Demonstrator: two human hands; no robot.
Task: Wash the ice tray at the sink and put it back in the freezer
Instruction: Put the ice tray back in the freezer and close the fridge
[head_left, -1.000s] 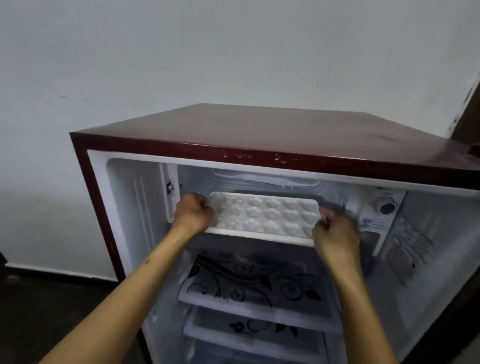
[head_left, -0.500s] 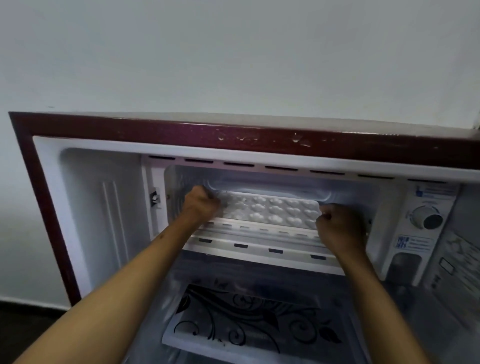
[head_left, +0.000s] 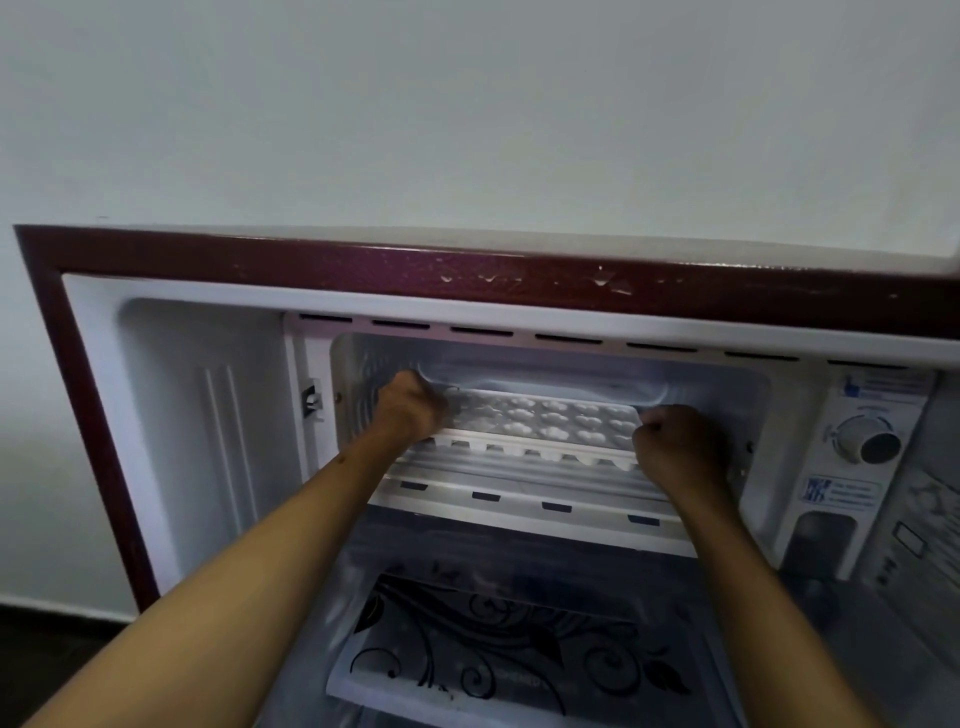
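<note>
Hands first: your left hand (head_left: 410, 408) is clenched on the left end of the ice tray (head_left: 545, 423), and your right hand (head_left: 675, 441) is clenched on its right end. The tray sits inside the freezer compartment (head_left: 701, 384), level as far as the view shows, with its front edge just behind the compartment's ribbed floor lip (head_left: 519, 467). Whether the tray rests on that floor or hangs a little above it, you cannot tell from here.

Risk one, as a judgement: if the heart-shaped cups hold water, any tilt as you let go spills it onto the compartment floor, where it would freeze. Release both ends together.

Risk two: the tray's back edge is hidden against the compartment's rear wall. If it rides up on a ridge there, the tray would sit crooked and could slide forward.

Risk three: your right knuckles are near the compartment's right wall, so a quick withdrawal could knock them, or drag the tray out with you. The thermostat knob (head_left: 867, 439), right of the compartment, stands clear of your wrist.
</note>
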